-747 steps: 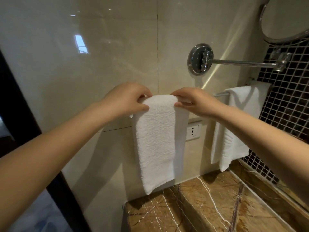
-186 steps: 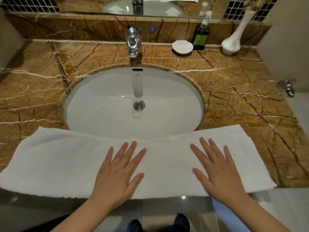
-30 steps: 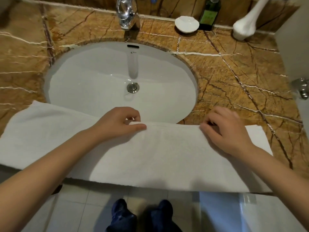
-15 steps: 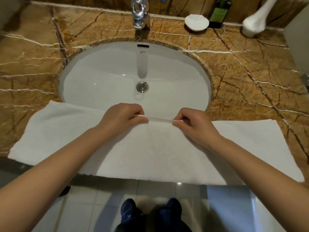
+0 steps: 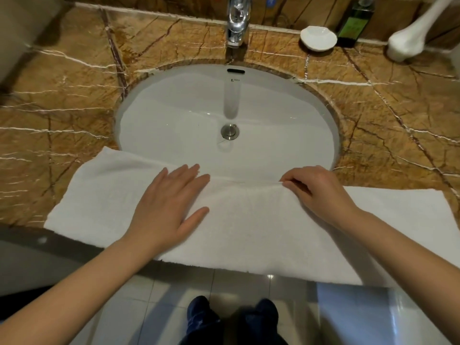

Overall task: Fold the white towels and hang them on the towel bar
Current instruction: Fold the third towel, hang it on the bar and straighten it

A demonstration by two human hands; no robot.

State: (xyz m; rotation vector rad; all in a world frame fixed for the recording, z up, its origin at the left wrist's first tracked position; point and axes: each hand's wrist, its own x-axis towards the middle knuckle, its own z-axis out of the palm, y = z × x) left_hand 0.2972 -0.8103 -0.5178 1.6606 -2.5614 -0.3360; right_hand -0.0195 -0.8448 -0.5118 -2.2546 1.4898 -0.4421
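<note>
A long white towel (image 5: 249, 227) lies folded lengthwise across the front of the brown marble counter (image 5: 62, 100), its far edge overlapping the near rim of the sink (image 5: 174, 100). My left hand (image 5: 171, 202) rests flat on the towel left of centre, fingers spread. At the towel's far edge, right of centre, my right hand (image 5: 316, 190) pinches the cloth with curled fingers. The towel bar is out of view.
A chrome tap (image 5: 237, 21) stands behind the white basin. At the back right are a small white dish (image 5: 318, 38), a green bottle (image 5: 353, 23) and a white vase (image 5: 408, 38). The towel's near edge overhangs the counter front above the tiled floor and my shoes (image 5: 231, 317).
My left hand has let go of the towel's far edge and now lies flat on it. My right hand has slid right along that edge, still pinching it.
</note>
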